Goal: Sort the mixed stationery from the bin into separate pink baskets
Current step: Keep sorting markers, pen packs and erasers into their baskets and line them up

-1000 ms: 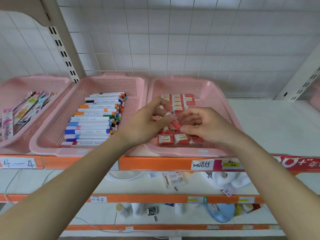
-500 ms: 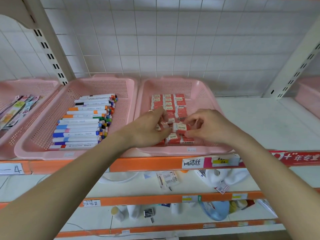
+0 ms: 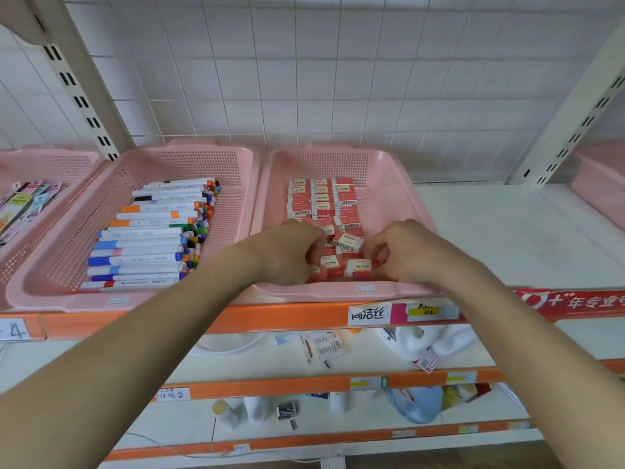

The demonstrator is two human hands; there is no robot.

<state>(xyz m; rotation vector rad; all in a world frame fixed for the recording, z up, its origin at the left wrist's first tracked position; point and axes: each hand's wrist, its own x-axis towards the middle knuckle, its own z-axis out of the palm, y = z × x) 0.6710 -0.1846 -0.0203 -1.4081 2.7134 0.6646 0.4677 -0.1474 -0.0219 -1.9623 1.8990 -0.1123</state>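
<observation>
**Both hands in the eraser basket**

A white shelf (image 3: 507, 238) with an orange front edge runs across the view, backed by a white wire grid. Four pink baskets stand on it. The marker basket (image 3: 67, 238) sits left of centre and the eraser basket (image 3: 399, 184) just beside it on the right, their rims touching. A third basket (image 3: 40, 164) with flat packs is cut off at the far left, and a fourth (image 3: 598, 187) stands well apart at the far right.

The markers (image 3: 152, 238) lie side by side in a neat stack, caps to the right. The erasers (image 3: 321, 201) fill the middle of their basket in three tidy columns. Near the front, one eraser (image 3: 348, 241) lies tilted on top of the others.

Both forearms reach over the shelf edge and hide part of the front rim. The left hand (image 3: 287, 255) is curled round erasers at the front left. The right hand (image 3: 406, 252) pinches the front-row erasers from the right. The hands cover much of that row.

Paper labels (image 3: 368, 314) are stuck on the orange edge, with bottles (image 3: 416, 401) on the shelves below.
</observation>
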